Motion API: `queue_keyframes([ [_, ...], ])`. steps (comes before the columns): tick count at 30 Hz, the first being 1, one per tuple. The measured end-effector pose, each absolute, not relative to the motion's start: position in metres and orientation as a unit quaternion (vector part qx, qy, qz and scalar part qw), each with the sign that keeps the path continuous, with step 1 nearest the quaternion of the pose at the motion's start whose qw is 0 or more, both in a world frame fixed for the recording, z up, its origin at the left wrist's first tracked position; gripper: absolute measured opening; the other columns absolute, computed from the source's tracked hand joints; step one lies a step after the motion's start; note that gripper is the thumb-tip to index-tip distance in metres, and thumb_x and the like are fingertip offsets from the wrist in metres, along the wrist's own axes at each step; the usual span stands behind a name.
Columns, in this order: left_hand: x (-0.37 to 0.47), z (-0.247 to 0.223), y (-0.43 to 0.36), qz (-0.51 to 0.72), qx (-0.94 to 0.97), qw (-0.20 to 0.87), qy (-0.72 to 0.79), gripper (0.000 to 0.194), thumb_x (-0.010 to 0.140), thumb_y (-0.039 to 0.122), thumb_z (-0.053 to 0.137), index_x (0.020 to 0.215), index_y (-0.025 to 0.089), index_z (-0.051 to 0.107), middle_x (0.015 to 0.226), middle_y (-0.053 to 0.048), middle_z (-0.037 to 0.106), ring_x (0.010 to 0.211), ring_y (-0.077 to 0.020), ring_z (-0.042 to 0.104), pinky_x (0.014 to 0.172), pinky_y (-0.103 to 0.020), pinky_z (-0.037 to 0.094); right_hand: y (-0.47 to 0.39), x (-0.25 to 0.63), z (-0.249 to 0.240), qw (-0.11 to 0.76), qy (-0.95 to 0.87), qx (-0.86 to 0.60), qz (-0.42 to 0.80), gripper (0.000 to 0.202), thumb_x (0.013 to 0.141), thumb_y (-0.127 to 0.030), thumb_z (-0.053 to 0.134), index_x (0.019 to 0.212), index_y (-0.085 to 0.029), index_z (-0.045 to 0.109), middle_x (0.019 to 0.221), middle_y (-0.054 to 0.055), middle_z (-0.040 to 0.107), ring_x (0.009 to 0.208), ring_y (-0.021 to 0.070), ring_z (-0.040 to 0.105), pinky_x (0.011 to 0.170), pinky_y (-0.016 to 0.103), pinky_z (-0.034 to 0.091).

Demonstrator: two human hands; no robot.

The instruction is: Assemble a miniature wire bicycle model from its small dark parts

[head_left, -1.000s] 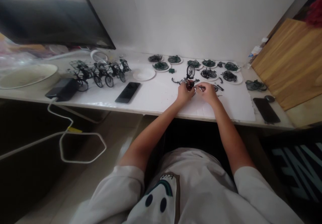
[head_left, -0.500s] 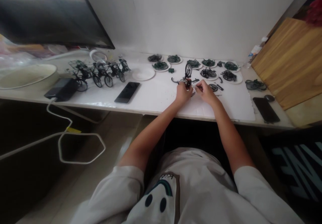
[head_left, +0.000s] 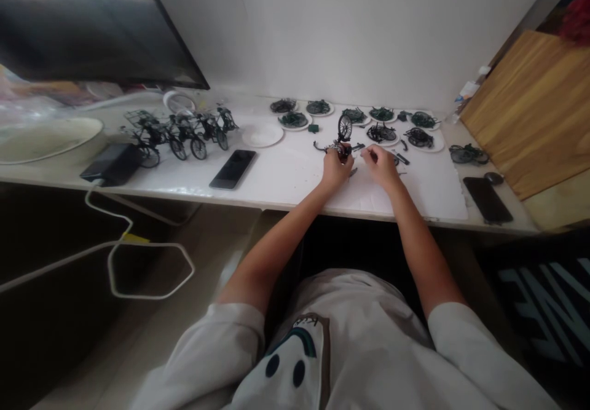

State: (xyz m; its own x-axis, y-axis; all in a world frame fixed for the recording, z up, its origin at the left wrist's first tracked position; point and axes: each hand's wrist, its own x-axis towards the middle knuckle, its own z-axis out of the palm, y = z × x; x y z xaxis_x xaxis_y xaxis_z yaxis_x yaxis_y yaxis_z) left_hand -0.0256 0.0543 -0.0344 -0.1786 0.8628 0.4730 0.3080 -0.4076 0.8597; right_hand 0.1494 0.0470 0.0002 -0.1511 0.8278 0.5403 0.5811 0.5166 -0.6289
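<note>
My left hand (head_left: 335,169) is closed around a partly assembled miniature bicycle (head_left: 345,128), whose wheel sticks up above the fingers. Just to the right, my right hand (head_left: 378,164) is pinched, apart from the bicycle; whatever lies between its fingertips is too small to make out. Beside the right hand lie loose dark parts, among them a short black bar (head_left: 402,159) and a wheel mostly hidden behind the fingers. Another small dark piece (head_left: 353,172) lies between the hands.
Several plates of bicycle parts (head_left: 419,139) line the back. Finished miniature bicycles (head_left: 184,133) stand at left, near a bare white plate (head_left: 262,135), a phone (head_left: 233,169), a black box (head_left: 113,163) and a basin (head_left: 50,141). Another phone (head_left: 487,200) lies right, before a wooden board (head_left: 534,115).
My right hand has shifted slightly right, away from the bicycle, covering more of the loose wheel. My left hand stays in place with the bicycle.
</note>
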Motion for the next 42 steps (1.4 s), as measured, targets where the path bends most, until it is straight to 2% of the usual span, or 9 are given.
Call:
queue_keyframes([
  [5, -0.025, -0.029, 0.054, 0.609, 0.558, 0.293, 0.481, 0.015, 0.089, 0.011, 0.073, 0.103, 0.018, 0.073, 0.088, -0.005, 0.074, 0.071, -0.0150, 0.068, 0.073, -0.028, 0.053, 0.056, 0.157, -0.001, 0.547, -0.669, -0.497, 0.072, 0.050, 0.111, -0.062, 0.035, 0.099, -0.025, 0.065, 0.103, 0.013, 0.078, 0.098, 0.0280, 0.071, 0.094, 0.042, 0.052],
  [8, -0.024, -0.027, 0.054, 0.627, 0.521, 0.339, 0.470, 0.017, 0.089, 0.010, 0.074, 0.104, 0.018, 0.072, 0.087, -0.004, 0.074, 0.073, -0.0151, 0.071, 0.073, -0.027, 0.055, 0.058, 0.159, -0.001, 0.554, -0.642, -0.524, 0.080, 0.048, 0.110, -0.063, 0.038, 0.105, -0.024, 0.066, 0.110, 0.016, 0.077, 0.104, 0.0291, 0.070, 0.099, 0.042, 0.053],
  [11, -0.023, -0.023, 0.054, 0.642, 0.494, 0.370, 0.455, 0.015, 0.088, 0.011, 0.075, 0.102, 0.017, 0.072, 0.087, -0.005, 0.075, 0.076, -0.0155, 0.072, 0.074, -0.027, 0.057, 0.059, 0.159, 0.001, 0.524, -0.632, -0.558, 0.119, 0.048, 0.107, -0.064, 0.047, 0.111, -0.022, 0.069, 0.103, 0.014, 0.075, 0.095, 0.0274, 0.068, 0.090, 0.039, 0.054],
  [16, -0.024, -0.020, 0.054, 0.645, 0.467, 0.408, 0.447, 0.016, 0.087, 0.015, 0.077, 0.102, 0.017, 0.072, 0.083, -0.004, 0.074, 0.076, -0.0161, 0.073, 0.073, -0.028, 0.060, 0.072, 0.162, 0.008, 0.396, -0.712, -0.540, 0.211, 0.050, 0.109, -0.060, 0.044, 0.103, -0.021, 0.075, 0.083, 0.007, 0.068, 0.086, 0.0264, 0.066, 0.087, 0.038, 0.052],
  [20, -0.024, -0.020, 0.056, 0.646, 0.454, 0.421, 0.446, 0.020, 0.083, 0.013, 0.077, 0.101, 0.017, 0.072, 0.083, -0.003, 0.074, 0.076, -0.0154, 0.073, 0.070, -0.027, 0.060, 0.089, 0.161, 0.015, 0.357, -0.745, -0.540, 0.161, 0.038, 0.110, -0.042, 0.046, 0.109, -0.019, 0.076, 0.097, 0.012, 0.073, 0.095, 0.0288, 0.067, 0.097, 0.040, 0.050],
  [23, -0.024, -0.021, 0.056, 0.644, 0.450, 0.430, 0.445, 0.023, 0.080, 0.011, 0.076, 0.102, 0.017, 0.072, 0.083, -0.002, 0.073, 0.076, -0.0152, 0.073, 0.068, -0.026, 0.060, 0.104, 0.154, 0.015, 0.312, -0.747, -0.577, 0.110, 0.026, 0.104, -0.034, 0.060, 0.116, -0.017, 0.076, 0.106, 0.016, 0.075, 0.104, 0.0331, 0.067, 0.099, 0.043, 0.049],
  [26, -0.024, -0.020, 0.056, 0.642, 0.451, 0.433, 0.443, 0.024, 0.080, 0.009, 0.076, 0.102, 0.016, 0.072, 0.084, -0.001, 0.073, 0.074, -0.0146, 0.073, 0.068, -0.027, 0.060, 0.119, 0.148, 0.009, 0.264, -0.739, -0.613, 0.093, 0.033, 0.097, -0.034, 0.074, 0.125, -0.017, 0.077, 0.111, 0.019, 0.076, 0.110, 0.0373, 0.067, 0.100, 0.047, 0.051],
  [31, -0.024, -0.019, 0.055, 0.643, 0.452, 0.431, 0.444, 0.025, 0.080, 0.010, 0.077, 0.104, 0.017, 0.072, 0.085, -0.003, 0.074, 0.076, -0.0154, 0.073, 0.070, -0.027, 0.061, 0.134, 0.141, 0.001, 0.246, -0.742, -0.619, 0.083, 0.035, 0.092, -0.032, 0.082, 0.125, -0.020, 0.080, 0.119, 0.019, 0.078, 0.116, 0.0388, 0.068, 0.102, 0.048, 0.052],
  [42, -0.022, -0.021, 0.058, 0.647, 0.439, 0.442, 0.440, 0.025, 0.077, 0.010, 0.076, 0.101, 0.016, 0.072, 0.086, -0.003, 0.076, 0.074, -0.0141, 0.072, 0.068, -0.026, 0.060, 0.143, 0.145, -0.013, 0.248, -0.735, -0.625, 0.088, 0.021, 0.096, -0.032, 0.074, 0.113, -0.021, 0.082, 0.114, 0.017, 0.081, 0.103, 0.0332, 0.071, 0.096, 0.046, 0.056],
])
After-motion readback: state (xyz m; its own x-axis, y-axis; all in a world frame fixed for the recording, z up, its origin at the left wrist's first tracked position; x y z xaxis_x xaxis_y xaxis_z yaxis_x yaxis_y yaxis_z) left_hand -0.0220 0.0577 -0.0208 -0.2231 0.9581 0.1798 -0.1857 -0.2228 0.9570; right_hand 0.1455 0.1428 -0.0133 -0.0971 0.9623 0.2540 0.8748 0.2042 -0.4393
